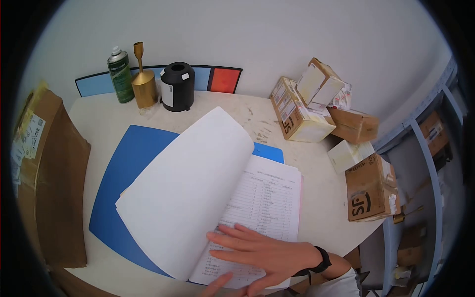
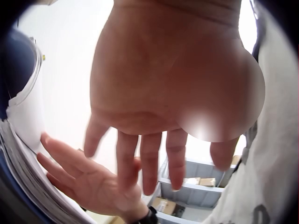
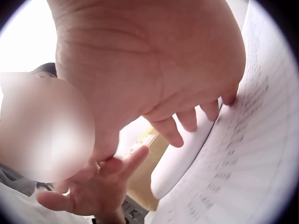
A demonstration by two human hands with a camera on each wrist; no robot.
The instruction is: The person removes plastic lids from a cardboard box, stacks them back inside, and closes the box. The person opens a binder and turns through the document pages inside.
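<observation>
A blue folder (image 1: pixel 131 148) lies spread on the table, with a stack of paper inside. Its turned sheets (image 1: pixel 185 193) curve up toward the left and show a blank white side. To their right is a printed page (image 1: pixel 264 198) with rows of text. My right hand (image 1: pixel 269 255), palm down with fingers extended, lies over the lower part of this page, fingertips right at the fold. Only some fingers of my left hand (image 1: pixel 217 286) show at the bottom edge of the head view. In the left wrist view that left hand (image 2: pixel 163 93) has loose, spread fingers and holds nothing.
A big cardboard box (image 1: pixel 59 183) stands at the left. Along the back are a green spray can (image 1: pixel 121 76), a gold candlestick-like piece (image 1: pixel 143 86) and a black cylinder (image 1: pixel 178 86). Several parcels (image 1: pixel 307 114) line the right side, beside a metal shelf (image 1: pixel 425 148).
</observation>
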